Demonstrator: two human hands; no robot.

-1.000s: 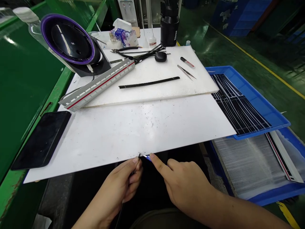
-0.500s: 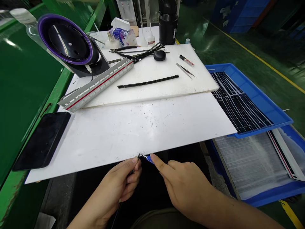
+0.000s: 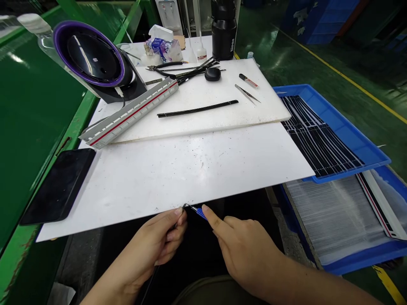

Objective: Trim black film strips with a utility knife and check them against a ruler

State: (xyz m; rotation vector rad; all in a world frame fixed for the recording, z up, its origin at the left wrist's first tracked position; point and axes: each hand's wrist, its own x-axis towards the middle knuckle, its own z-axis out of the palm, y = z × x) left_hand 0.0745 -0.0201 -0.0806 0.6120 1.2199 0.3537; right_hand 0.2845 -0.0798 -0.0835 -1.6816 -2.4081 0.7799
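Note:
Both hands work just below the near edge of the white board (image 3: 178, 169). My left hand (image 3: 159, 245) is closed in a pinch on the end of a thin black strip (image 3: 151, 277) that runs down past my wrist. My right hand (image 3: 244, 250) is closed on a small blue-handled tool (image 3: 199, 212), its fine tip touching the strip's end at my left fingertips. A loose black strip (image 3: 197, 110) lies on the thicker white slab (image 3: 222, 114) farther back.
On the slab lie a long grey ruler (image 3: 130, 114), tweezers (image 3: 247, 94), a small knife (image 3: 248, 80), black pliers and ties. A purple-rimmed lamp (image 3: 92, 55) and a black bottle (image 3: 224, 29) stand behind. A black phone (image 3: 59, 184) is left. Blue trays (image 3: 346, 127) of black strips sit right.
Nothing has really moved; both hands stay pinched together at the board's near edge, and only the camera has shifted slightly.

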